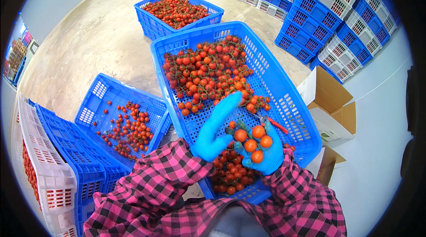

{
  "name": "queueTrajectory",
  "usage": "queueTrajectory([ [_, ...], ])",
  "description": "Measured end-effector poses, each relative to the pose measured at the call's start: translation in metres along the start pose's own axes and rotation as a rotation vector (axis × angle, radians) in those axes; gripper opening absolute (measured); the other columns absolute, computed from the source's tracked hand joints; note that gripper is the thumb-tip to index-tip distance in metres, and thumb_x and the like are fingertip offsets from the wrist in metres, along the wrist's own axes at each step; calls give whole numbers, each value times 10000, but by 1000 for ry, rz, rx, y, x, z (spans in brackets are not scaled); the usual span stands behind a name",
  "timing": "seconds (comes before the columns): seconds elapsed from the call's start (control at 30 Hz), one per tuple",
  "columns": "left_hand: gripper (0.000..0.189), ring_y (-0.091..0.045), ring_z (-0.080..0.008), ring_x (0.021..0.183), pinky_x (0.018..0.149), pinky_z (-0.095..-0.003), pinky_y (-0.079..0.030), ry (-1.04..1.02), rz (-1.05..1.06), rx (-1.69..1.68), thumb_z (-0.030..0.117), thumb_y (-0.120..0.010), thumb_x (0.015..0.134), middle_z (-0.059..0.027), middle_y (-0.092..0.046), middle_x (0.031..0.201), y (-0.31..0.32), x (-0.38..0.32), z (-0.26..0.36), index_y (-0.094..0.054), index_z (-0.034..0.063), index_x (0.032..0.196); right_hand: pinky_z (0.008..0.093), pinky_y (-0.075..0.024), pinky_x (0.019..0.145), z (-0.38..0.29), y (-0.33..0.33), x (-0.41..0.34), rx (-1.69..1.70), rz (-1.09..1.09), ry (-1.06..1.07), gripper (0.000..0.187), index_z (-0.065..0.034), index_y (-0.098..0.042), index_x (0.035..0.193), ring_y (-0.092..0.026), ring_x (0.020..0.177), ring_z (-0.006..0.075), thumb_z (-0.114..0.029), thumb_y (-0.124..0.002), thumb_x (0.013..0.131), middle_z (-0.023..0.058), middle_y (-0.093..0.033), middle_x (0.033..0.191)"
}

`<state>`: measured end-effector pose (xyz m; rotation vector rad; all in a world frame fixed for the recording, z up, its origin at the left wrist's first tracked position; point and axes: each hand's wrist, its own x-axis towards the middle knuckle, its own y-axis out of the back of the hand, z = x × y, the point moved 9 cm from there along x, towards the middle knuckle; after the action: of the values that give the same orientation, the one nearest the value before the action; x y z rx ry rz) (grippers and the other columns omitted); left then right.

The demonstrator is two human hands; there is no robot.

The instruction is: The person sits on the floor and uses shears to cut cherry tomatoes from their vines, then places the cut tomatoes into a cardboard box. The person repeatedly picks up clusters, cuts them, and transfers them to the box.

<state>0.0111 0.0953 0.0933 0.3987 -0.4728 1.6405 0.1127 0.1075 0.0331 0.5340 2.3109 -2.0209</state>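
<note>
A large blue plastic crate (pixel 279 100) stands before me, with vine cherry tomatoes (pixel 203 70) heaped at its far end and more tomatoes (pixel 229 177) at the near end. My left hand (pixel 214 134), in a blue glove, reaches over the crate with fingers extended and thumb apart, holding nothing. Its fingertips are near the edge of the far heap. In my gloved right hand (pixel 266 157) rests a small bunch of orange-red cherry tomatoes (pixel 251 145), palm turned up. Just beyond that hand's fingertips are red-handled snips (pixel 277 125), their tips partly hidden by tomatoes.
Left of me, a blue crate (pixel 96 104) holds loose cherry tomatoes (pixel 133 127), beside stacked crates (pixel 60 157). A full tomato crate (pixel 213 12) stands beyond. Tall blue and white crate stacks (pixel 309 21) line the far right. Open cardboard boxes (pixel 329 104) sit at right.
</note>
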Motion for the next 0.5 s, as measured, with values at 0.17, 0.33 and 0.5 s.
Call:
queueTrajectory([
  [0.17,813,-173,-238,1330,1092,-373,-92,134,135,-161,306,-557,702,-135,-236,1414,21,8,-5,-199,14,1370,430,-510,700,2,-10,-7,10,-227,-48,712,-75,-203,1369,-473,1087,324,-448,-454,816,205,-232,1388],
  [0.33,800,-180,-240,1328,1093,-382,-86,169,126,-221,296,-537,702,-133,-242,1412,17,11,1,-196,37,1377,363,-496,712,-5,-9,-28,-275,-147,-39,791,-32,-247,1349,-537,939,259,-269,-596,679,188,-275,1370],
  [0.5,786,-203,-244,1321,1092,-374,-104,175,106,-95,257,-552,689,-126,-274,1400,15,12,-8,-225,44,1371,320,-451,753,-11,-20,-60,-637,-169,-20,811,-27,-291,1328,-522,922,206,-231,-653,631,151,-326,1339],
])
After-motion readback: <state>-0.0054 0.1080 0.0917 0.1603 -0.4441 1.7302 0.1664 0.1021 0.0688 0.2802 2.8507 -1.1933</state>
